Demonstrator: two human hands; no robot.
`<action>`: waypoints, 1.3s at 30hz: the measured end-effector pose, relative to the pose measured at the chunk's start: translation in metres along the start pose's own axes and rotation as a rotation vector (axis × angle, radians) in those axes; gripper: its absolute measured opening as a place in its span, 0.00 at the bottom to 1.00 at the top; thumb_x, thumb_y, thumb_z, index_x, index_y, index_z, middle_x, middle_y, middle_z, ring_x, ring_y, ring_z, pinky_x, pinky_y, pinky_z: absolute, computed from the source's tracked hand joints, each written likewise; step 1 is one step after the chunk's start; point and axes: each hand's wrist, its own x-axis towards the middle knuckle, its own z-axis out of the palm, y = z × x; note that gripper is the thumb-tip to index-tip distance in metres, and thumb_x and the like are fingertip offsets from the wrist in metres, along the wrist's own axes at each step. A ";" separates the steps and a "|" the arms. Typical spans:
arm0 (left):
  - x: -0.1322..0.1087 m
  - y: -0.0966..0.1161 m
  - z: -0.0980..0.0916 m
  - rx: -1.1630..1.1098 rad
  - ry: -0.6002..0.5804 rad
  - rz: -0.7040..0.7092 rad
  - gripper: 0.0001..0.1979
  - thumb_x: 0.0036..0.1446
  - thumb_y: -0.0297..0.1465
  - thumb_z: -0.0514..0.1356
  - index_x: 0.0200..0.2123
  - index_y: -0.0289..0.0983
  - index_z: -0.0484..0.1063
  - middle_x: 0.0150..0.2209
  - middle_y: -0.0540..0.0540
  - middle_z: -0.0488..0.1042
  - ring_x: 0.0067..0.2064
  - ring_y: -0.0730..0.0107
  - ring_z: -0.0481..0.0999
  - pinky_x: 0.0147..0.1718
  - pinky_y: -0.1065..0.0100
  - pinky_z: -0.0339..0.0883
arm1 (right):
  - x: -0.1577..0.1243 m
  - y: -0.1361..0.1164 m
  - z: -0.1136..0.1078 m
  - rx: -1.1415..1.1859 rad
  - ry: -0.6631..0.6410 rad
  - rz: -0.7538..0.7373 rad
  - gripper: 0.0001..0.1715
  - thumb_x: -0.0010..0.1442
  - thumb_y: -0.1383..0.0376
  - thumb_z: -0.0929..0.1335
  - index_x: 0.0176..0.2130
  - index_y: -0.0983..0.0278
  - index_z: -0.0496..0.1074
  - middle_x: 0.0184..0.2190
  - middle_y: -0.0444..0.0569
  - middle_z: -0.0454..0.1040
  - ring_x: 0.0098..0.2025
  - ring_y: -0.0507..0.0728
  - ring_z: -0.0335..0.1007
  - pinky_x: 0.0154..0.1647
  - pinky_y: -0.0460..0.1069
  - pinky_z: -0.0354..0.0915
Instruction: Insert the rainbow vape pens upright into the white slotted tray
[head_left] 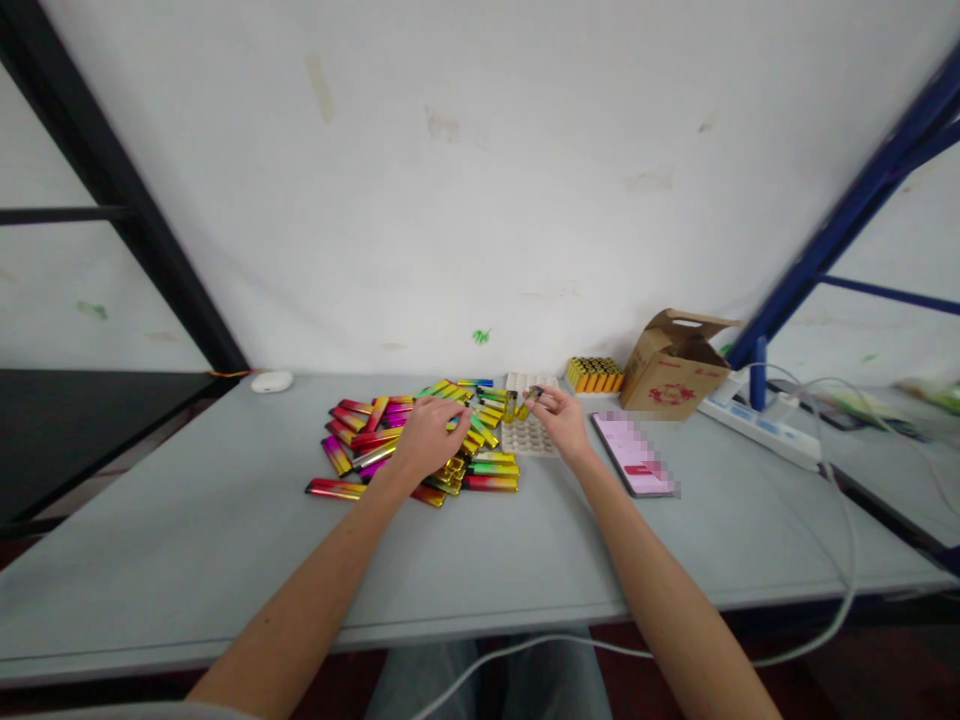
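A pile of shiny, flat metallic tubes (337, 488) in red, gold, green and purple, many with dark ends, lies on the table. My left hand (433, 436) is over the right part of this pile, its fingers curled closed; whatever they hold, if anything, is hidden. Just right of the pile, my right hand (559, 415) pinches a small yellow piece with a dark end (524, 408). A similar yellow piece (510, 406) stands close beside it. Beneath and around the right hand is a pale tray with rows of round hollows (525, 440).
A block of yellow cylinders (595, 375) stands at the back, beside an open cardboard box (670, 375). A phone (631, 455) lies right of my right hand. Farther right are a white power strip (761, 430) and cables. A white rounded case (271, 382) sits back left.
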 end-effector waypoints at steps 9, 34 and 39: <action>-0.001 0.000 0.001 -0.020 -0.019 -0.029 0.12 0.62 0.32 0.53 0.30 0.37 0.74 0.33 0.44 0.80 0.37 0.59 0.78 0.44 0.55 0.68 | 0.006 0.021 -0.004 -0.204 -0.032 -0.086 0.20 0.48 0.57 0.72 0.40 0.62 0.72 0.38 0.52 0.80 0.43 0.62 0.78 0.44 0.55 0.71; -0.008 0.012 0.003 -0.131 -0.292 0.168 0.11 0.57 0.37 0.61 0.40 0.41 0.78 0.49 0.43 0.75 0.54 0.55 0.70 0.57 0.50 0.60 | -0.006 0.011 -0.003 -0.749 -0.022 -0.293 0.29 0.54 0.61 0.70 0.54 0.66 0.67 0.51 0.60 0.74 0.54 0.65 0.70 0.55 0.61 0.64; -0.007 0.005 0.005 -0.082 -0.226 0.078 0.12 0.61 0.35 0.56 0.41 0.39 0.77 0.49 0.42 0.75 0.53 0.55 0.71 0.55 0.50 0.63 | -0.013 -0.019 -0.005 -0.706 0.249 -0.468 0.26 0.57 0.61 0.66 0.54 0.67 0.67 0.41 0.55 0.75 0.42 0.59 0.71 0.43 0.53 0.66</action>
